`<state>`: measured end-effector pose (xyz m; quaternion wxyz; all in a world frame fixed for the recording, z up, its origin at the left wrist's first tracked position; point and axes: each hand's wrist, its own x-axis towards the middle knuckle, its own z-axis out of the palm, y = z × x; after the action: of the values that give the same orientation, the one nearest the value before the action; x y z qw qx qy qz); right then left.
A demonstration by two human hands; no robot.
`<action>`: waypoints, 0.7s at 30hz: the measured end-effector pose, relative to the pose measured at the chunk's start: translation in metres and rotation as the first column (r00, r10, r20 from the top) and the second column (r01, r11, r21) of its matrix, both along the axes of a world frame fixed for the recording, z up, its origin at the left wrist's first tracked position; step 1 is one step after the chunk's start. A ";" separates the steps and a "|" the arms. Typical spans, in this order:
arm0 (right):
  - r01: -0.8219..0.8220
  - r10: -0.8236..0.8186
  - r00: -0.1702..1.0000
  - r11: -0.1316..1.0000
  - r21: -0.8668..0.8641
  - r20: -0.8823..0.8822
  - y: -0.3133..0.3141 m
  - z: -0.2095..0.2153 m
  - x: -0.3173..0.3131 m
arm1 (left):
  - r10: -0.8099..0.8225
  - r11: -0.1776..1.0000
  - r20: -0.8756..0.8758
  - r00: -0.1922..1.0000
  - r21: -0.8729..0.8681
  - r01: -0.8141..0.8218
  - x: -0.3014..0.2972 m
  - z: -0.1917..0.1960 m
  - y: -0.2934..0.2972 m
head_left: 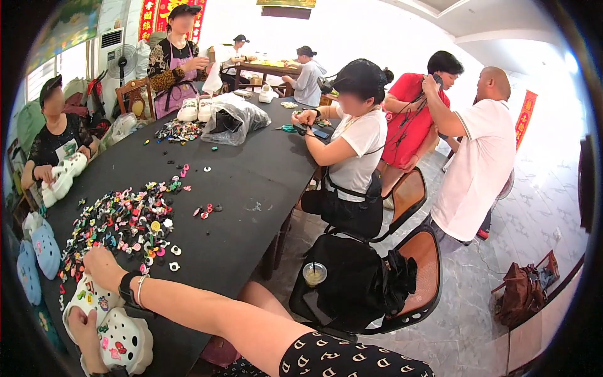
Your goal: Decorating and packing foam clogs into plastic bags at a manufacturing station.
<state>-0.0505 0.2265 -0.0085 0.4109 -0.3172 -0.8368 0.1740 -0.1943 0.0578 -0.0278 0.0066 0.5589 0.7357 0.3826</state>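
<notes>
Two white clogs studded with colourful charms lie at the table's near left edge: an upper clog [99, 299] and a lower clog [135, 336]. My left hand [85, 328] is closed around the upper clog, thumb lying over its opening. Over that clog's far end, my right hand [103, 267] bends down with its fingers curled; their tips and anything they pinch are hidden. A black watch and a light bracelet circle my right wrist. Just beyond my right hand spreads a big heap of small multicoloured shoe charms [125, 220].
Blue clogs [46, 250] stand at the left edge. On the black table [245, 182] are a second charm pile [179, 131] and a plastic bag [235, 122]. A co-worker at left handles a white clog [66, 173]. Chairs, a lidded cup [314, 274] and several people are at right.
</notes>
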 end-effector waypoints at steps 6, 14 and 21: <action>-0.127 0.074 0.959 0.975 -0.181 -0.275 0.023 0.007 0.024 | -0.012 1.000 0.037 0.999 -0.005 0.012 0.007 0.002 0.002; -0.190 0.177 0.933 0.982 -0.011 -0.312 0.015 0.011 0.084 | -0.003 1.000 0.079 0.997 0.003 0.003 0.002 -0.001 -0.001; -0.049 0.049 0.992 0.999 0.004 -0.112 0.041 -0.023 0.135 | 0.003 0.999 0.043 0.999 -0.036 -0.002 0.005 0.000 0.005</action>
<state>0.0845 0.2673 -0.0318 0.4531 -0.2859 -0.8201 0.2010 -0.1893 0.0630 -0.0278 0.0322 0.5492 0.7429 0.3813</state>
